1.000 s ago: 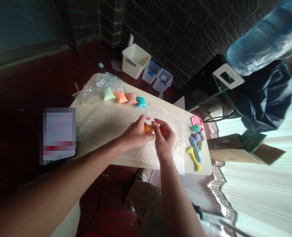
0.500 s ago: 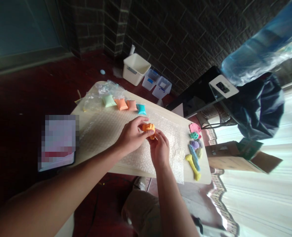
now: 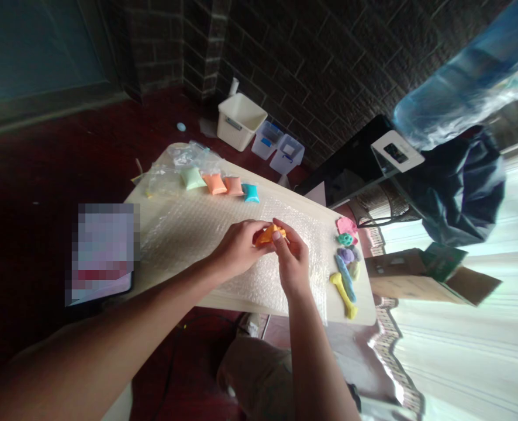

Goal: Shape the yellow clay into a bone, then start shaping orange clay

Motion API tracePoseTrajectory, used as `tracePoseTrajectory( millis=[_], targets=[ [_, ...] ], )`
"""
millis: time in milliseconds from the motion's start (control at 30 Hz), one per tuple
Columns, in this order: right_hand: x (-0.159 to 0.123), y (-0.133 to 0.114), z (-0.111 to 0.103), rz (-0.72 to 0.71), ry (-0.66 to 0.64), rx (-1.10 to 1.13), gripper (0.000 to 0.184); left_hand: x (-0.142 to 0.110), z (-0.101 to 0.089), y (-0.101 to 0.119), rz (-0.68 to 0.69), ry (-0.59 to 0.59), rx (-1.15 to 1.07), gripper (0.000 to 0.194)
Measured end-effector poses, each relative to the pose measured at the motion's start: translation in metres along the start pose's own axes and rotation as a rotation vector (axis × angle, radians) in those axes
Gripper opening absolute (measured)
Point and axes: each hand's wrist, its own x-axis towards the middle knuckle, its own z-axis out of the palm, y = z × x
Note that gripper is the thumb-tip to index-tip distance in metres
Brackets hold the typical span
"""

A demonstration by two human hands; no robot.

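Observation:
Over the bubble wrap (image 3: pixel 206 234), both hands hold one lump of orange modelling clay (image 3: pixel 268 234). My left hand (image 3: pixel 240 242) grips its left side with curled fingers. On its right side, my right hand (image 3: pixel 294 257) presses with the thumb on top, its fingers bent behind. Parts of the clay are hidden by the fingers. Behind the hands lie small packets of clay: a pale green packet (image 3: pixel 192 178), an orange packet (image 3: pixel 215 183), a coral packet (image 3: pixel 233 186) and a turquoise packet (image 3: pixel 251 193).
Along the table's right end lie shaped clay pieces, among them a yellow bone shape (image 3: pixel 344 295), a blue twisted strip (image 3: pixel 345 278) and a pink piece (image 3: pixel 346 225). Clear plastic bags (image 3: pixel 165 175) cover the far left corner. A cardboard box (image 3: pixel 399 275) stands beyond the right edge.
The orange clay has been turned and shifted slightly right. My right hand has moved up and right, and its thumb now lies on top of the clay.

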Motion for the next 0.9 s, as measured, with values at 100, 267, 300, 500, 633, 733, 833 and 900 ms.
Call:
tracePoseTrajectory(
  millis=[100,267,300,500,633,733,833,900],
  targets=[
    [0.002,0.003,-0.005,-0.020,-0.028,-0.047,0.031,-0.002,-0.001,-0.002,-0.037,-0.048,-0.054,0.053],
    [0.004,0.008,-0.009,0.011,-0.038,-0.021,0.026,0.002,-0.001,-0.010,-0.101,-0.140,-0.215,0.040],
    [0.004,0.008,-0.009,0.017,-0.038,0.002,0.025,0.003,0.000,-0.010,-0.128,-0.134,-0.238,0.039],
    [0.004,0.006,-0.003,-0.007,0.056,-0.032,0.022,0.002,0.007,-0.007,-0.209,-0.056,-0.369,0.030],
    [0.002,0.004,0.001,-0.024,0.097,-0.117,0.026,-0.002,0.011,-0.005,-0.226,-0.013,-0.394,0.026],
    [-0.001,0.001,0.004,-0.047,0.115,-0.140,0.026,-0.003,0.014,-0.005,-0.245,0.030,-0.393,0.025],
    [-0.004,-0.001,0.008,-0.093,0.131,-0.186,0.025,-0.002,0.016,-0.006,-0.271,0.082,-0.436,0.022],
    [-0.005,-0.002,0.010,-0.112,0.137,-0.187,0.025,-0.001,0.017,-0.005,-0.292,0.104,-0.484,0.020]
  ],
)
